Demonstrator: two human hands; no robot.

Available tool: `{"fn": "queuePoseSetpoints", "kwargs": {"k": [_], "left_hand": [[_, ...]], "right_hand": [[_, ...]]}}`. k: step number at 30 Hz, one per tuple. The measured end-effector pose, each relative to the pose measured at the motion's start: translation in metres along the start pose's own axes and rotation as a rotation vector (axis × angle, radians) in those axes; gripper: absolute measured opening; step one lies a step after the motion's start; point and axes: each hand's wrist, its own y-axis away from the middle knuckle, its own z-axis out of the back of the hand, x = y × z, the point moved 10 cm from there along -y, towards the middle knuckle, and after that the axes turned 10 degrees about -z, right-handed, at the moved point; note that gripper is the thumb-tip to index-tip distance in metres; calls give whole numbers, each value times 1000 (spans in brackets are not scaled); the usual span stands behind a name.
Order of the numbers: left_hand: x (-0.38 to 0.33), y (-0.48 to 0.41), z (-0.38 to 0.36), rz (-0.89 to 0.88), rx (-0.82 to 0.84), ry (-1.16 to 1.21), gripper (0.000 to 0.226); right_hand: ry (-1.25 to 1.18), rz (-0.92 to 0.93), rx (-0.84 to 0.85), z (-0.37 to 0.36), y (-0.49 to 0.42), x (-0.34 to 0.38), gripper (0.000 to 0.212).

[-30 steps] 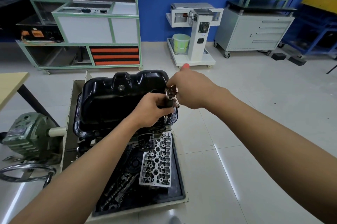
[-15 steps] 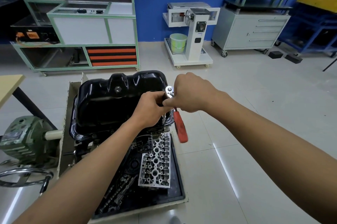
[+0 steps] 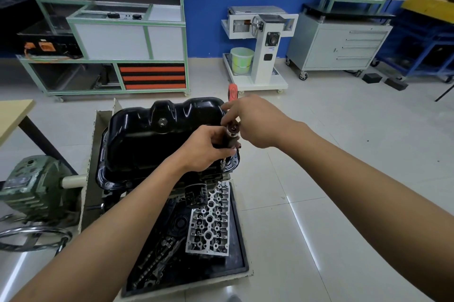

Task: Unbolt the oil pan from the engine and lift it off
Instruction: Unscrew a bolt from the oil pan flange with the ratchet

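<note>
Head view: left hand (image 3: 206,147) is curled round the dark extension bar (image 3: 227,141), holding it upright over the pan flange. Right hand (image 3: 255,122), touching the left, grips the ratchet (image 3: 233,129) near its head, red handle poking out beyond the knuckles. Oil pan (image 3: 157,139) sits on the engine (image 3: 211,179) just left of & under both hands, not lifted yet. Socket end is mostly hidden below the left hand, prob. on a bolt. Step: unbolting. Next: swing handle w/ right hand, keep bar square, then move to next bolt
</note>
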Motion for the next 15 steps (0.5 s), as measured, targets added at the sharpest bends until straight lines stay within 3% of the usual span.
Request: {"fn": "queuePoseSetpoints", "kwargs": {"k": [5,11,15], "left_hand": [[2,2,4,-10,-85,10,15],[3,2,7,-20,-167,-2,17],[1,2,6,-47,-173,-14,22]], "right_hand": [[-17,-79,30,-3,-2,-9,56],[128,-223,-41,8,4,-24,13],[72,-295,2,3,9,-32,43]]}}
